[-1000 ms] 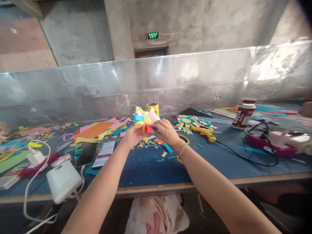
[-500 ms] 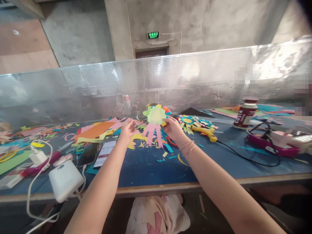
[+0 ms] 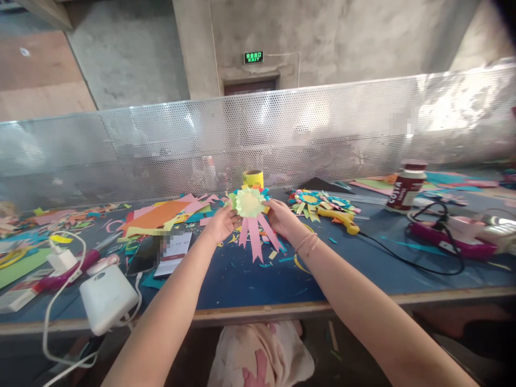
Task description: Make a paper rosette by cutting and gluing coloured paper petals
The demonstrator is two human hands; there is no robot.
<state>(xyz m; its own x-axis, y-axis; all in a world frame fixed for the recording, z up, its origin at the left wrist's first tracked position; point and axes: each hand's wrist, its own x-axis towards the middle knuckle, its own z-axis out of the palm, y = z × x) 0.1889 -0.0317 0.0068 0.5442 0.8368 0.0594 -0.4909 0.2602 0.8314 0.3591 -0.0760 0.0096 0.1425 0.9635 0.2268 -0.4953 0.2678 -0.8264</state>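
Observation:
A paper rosette (image 3: 250, 205) with a pale green fringed centre and two pink ribbon tails hangs above the blue table (image 3: 250, 279). My left hand (image 3: 221, 223) grips its left edge and my right hand (image 3: 282, 218) grips its right edge, fingers closed on the paper. The pink tails dangle down between my hands. A yellow tape roll (image 3: 253, 178) stands just behind the rosette.
Coloured paper sheets and scraps (image 3: 157, 215) lie to the left, a phone (image 3: 171, 253) and a white charger box (image 3: 107, 298) with cable nearer me. Right of my hands: finished paper flowers (image 3: 314, 203), a yellow glue gun (image 3: 341, 219), a brown bottle (image 3: 405, 188), a pink tool (image 3: 443, 239). A perforated metal screen (image 3: 258, 140) backs the table.
A second ago both hands pressed a bundle of paper pieces on the table. The rosette was then turned face-up in my right hand, and now both hands hold it upright.

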